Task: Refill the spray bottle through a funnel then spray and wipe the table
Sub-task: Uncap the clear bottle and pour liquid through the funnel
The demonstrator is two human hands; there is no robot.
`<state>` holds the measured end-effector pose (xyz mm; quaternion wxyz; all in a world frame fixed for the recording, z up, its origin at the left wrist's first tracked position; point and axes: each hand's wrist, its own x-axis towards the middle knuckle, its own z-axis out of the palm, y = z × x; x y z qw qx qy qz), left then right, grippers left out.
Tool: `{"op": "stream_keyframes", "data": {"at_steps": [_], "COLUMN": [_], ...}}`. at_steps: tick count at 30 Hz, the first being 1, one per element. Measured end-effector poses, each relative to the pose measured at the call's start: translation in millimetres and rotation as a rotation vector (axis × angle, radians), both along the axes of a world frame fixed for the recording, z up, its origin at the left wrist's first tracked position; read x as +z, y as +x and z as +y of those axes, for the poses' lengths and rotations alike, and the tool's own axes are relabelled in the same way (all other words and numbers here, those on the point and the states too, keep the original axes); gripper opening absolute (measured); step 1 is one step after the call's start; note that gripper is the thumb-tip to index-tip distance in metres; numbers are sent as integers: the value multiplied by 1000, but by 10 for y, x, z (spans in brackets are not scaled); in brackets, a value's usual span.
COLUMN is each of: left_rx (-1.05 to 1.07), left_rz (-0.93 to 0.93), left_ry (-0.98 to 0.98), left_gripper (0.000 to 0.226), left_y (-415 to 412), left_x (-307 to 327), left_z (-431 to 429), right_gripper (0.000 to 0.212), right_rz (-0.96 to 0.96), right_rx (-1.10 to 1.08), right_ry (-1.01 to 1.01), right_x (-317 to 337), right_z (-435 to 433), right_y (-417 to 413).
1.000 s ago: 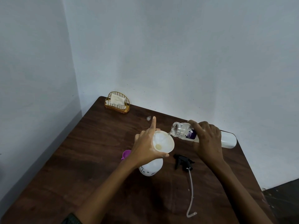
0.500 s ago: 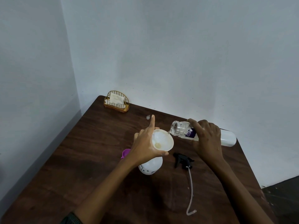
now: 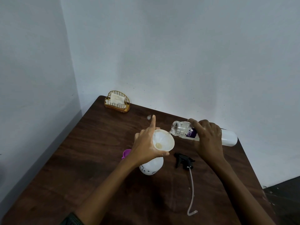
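A white spray bottle stands on the dark wooden table with a white funnel set in its neck. My left hand grips the funnel's rim, index finger pointing straight up. My right hand holds a clear water bottle with a purple label, tipped nearly flat. Its open mouth touches the funnel's right edge and water runs in. The black spray trigger head with its long dip tube lies on the table to the right of the spray bottle.
A gold wire holder with white napkins stands at the table's far left corner. A purple cap lies left of the spray bottle, partly behind my wrist. A small clear scrap lies farther back. Walls close in behind and left.
The water bottle's mouth has dipped slightly lower onto the funnel's rim. Both hands otherwise hold their places.
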<state>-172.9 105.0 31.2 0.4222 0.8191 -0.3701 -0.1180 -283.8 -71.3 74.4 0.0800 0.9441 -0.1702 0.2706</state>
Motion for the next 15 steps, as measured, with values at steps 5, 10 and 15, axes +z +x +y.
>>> {"op": "stream_keyframes", "data": {"at_steps": [5,10,15], "left_rx": [2,0,-2], "left_rz": [3,9,8], "left_ry": [1,-1,2], "left_gripper": [129,133,133], "left_y": [4,-3,-3], "left_x": [-5,4,-2], "left_z": [-2,4,4], "right_gripper": [71,71,71], "right_rz": [14,12,9], "right_rx": [-7,-2,0], "right_ry": [2,3,-4], "right_x": [1,18,24], "right_z": [-16,-13,-7], "right_y": [2,1,-3]}}
